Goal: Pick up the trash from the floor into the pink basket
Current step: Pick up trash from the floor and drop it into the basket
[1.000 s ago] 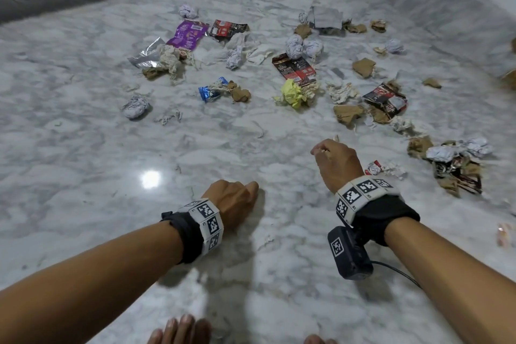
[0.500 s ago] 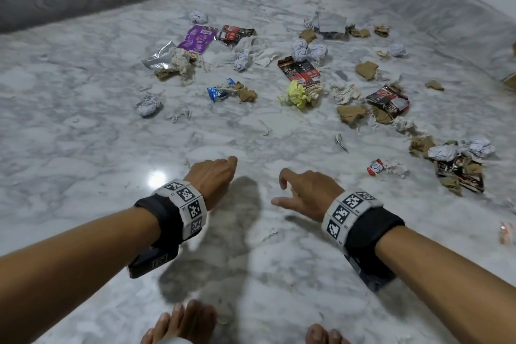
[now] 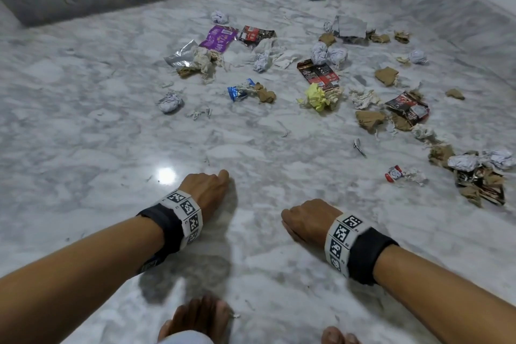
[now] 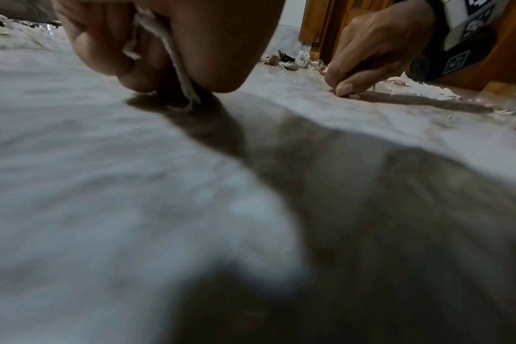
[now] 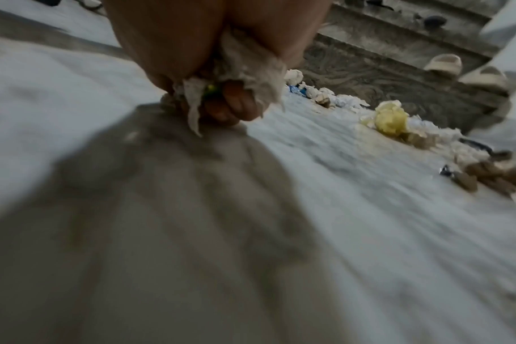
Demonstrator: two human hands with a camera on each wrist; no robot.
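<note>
On floor (image 3: 83, 126) | left hand (image 3: 205, 190) clutches paper scraps (image 4: 174, 58) | right hand (image 3: 307, 220) clutches tissue wad (image 5: 251, 67)

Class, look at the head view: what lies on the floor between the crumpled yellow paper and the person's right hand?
Only a small thin silvery scrap, lying right of the direct line from the yellow paper to the right hand. Otherwise that marble floor looks bare.
</note>
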